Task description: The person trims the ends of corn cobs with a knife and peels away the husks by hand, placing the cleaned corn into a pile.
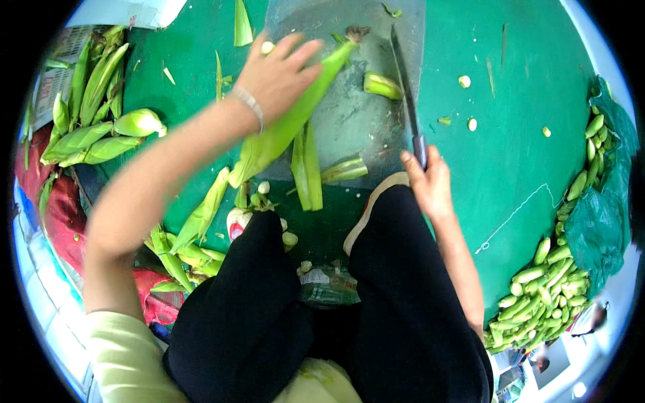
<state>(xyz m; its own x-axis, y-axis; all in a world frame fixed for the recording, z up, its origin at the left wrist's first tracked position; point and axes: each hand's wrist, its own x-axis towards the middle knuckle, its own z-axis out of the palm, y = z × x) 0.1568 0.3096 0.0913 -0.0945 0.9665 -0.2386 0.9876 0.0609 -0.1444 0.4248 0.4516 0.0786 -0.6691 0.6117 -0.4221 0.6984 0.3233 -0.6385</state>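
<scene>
My right hand (431,185) grips the handle of a long knife (404,77), its blade pointing away from me. Blurred by motion, my left hand (281,75) has its fingers spread over a long green corn ear in its husk (299,111). That ear lies slantwise, its brown silk end far from me; whether the palm touches it I cannot tell. Under them lies a grey sheet (366,131). A cut-off corn end (382,86) sits beside the blade, and loose husk pieces (307,171) lie nearer my knees.
Unpeeled corn ears (101,74) are heaped at the left by a basket and a red mesh sack (57,208). More husks (201,215) lie by my left leg. At right, many small pale-green ears (544,295) spill near a green sack (598,228). A white string (514,218) crosses the green surface.
</scene>
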